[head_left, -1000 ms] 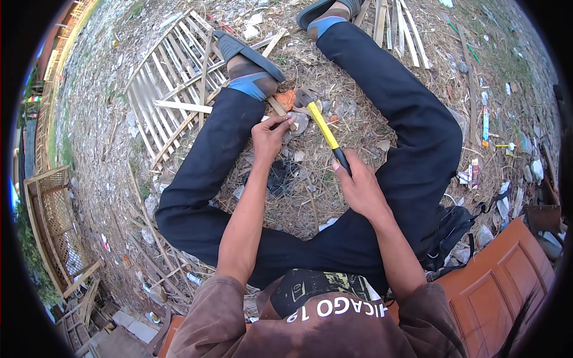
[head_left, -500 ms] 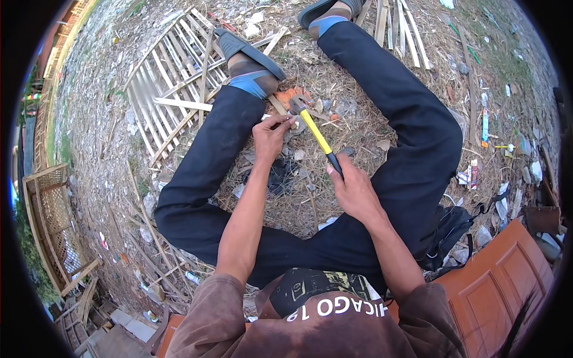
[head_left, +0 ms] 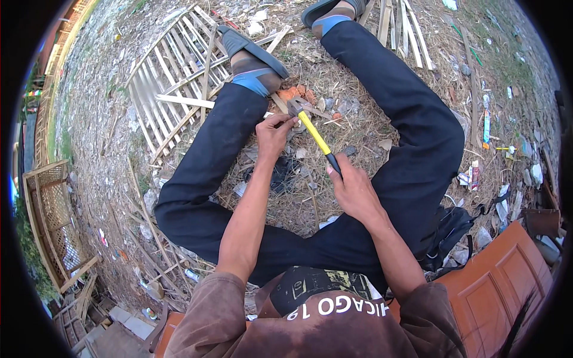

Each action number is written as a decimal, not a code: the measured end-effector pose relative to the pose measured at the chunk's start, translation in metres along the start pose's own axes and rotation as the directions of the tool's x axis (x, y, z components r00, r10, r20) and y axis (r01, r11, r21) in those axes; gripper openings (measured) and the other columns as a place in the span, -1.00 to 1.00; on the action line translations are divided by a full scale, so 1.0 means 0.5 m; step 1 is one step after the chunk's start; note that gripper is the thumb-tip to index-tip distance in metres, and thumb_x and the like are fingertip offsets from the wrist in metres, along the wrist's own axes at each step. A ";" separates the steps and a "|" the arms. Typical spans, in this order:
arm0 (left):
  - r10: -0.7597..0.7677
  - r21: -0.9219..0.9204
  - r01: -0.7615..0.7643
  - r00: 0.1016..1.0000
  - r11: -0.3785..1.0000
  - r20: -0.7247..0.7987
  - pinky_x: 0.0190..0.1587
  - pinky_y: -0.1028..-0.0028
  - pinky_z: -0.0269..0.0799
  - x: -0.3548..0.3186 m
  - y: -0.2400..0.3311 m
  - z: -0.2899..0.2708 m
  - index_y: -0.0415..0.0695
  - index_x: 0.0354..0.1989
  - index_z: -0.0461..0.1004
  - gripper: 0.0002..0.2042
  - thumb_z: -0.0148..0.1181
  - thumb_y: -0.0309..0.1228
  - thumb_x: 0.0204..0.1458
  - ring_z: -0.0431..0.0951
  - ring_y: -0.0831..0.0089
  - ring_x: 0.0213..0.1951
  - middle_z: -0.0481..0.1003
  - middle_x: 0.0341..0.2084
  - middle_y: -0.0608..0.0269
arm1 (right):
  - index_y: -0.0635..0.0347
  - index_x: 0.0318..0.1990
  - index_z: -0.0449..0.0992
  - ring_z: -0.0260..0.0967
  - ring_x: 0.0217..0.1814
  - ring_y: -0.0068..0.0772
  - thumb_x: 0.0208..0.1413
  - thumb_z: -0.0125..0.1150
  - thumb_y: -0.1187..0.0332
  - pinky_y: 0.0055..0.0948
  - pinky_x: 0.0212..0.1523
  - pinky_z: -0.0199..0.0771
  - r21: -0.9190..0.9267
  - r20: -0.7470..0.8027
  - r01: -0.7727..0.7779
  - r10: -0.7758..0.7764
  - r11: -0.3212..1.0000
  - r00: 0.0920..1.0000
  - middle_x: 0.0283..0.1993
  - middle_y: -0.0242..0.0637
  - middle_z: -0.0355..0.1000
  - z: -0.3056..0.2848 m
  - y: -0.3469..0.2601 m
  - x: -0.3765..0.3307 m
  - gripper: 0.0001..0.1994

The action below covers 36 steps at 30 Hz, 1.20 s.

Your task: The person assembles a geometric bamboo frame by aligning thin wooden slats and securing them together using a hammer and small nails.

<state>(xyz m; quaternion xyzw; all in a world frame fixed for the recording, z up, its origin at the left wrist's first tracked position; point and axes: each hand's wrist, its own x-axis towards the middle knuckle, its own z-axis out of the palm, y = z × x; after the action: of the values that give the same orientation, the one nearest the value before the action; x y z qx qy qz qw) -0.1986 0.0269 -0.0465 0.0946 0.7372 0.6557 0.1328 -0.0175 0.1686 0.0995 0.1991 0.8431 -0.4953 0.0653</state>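
Note:
My right hand (head_left: pixel 355 188) is wrapped round the black grip of a claw hammer (head_left: pixel 314 132) with a yellow shaft. The hammer's metal head points away from me, right beside the fingertips of my left hand (head_left: pixel 273 136). Those fingers are pinched together low over the ground, between my legs; whatever they hold is too small to make out. Just beyond the hammer head lie broken orange brick pieces (head_left: pixel 296 93) and a thin wooden strip (head_left: pixel 279 102). Under my left wrist, a crumpled black plastic bag (head_left: pixel 280 177) lies on the dry grass.
A slatted wooden frame (head_left: pixel 173 80) lies beyond my left foot, and loose slats (head_left: pixel 401 30) lie near my right foot. A lattice panel (head_left: pixel 57 221) stands at far left. To my right are a black bag (head_left: pixel 447 232) and a brown panelled door (head_left: pixel 507 280) beneath me.
The hammer head has dipped very slightly toward my left fingertips. Both hands keep the same grip, and the view has shifted a little.

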 end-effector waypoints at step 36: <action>0.061 -0.064 -0.057 0.997 0.996 0.051 -0.40 0.63 0.31 0.002 0.028 0.004 -0.34 -0.29 0.66 -0.88 0.39 -0.63 -0.02 0.44 0.69 -0.43 0.57 -0.47 0.32 | 0.32 -0.10 0.28 0.41 -0.47 0.33 0.29 0.04 0.38 0.15 -0.42 0.29 0.037 -0.027 0.006 -0.005 0.999 1.000 -0.60 0.17 0.38 -0.006 -0.031 0.002 -0.81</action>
<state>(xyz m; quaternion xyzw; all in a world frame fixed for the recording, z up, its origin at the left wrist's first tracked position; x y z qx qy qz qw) -0.1992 0.0307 -0.0330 0.1294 0.7095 0.6793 0.1357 -0.0244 0.1647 0.1131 0.2045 0.8350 -0.5085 0.0489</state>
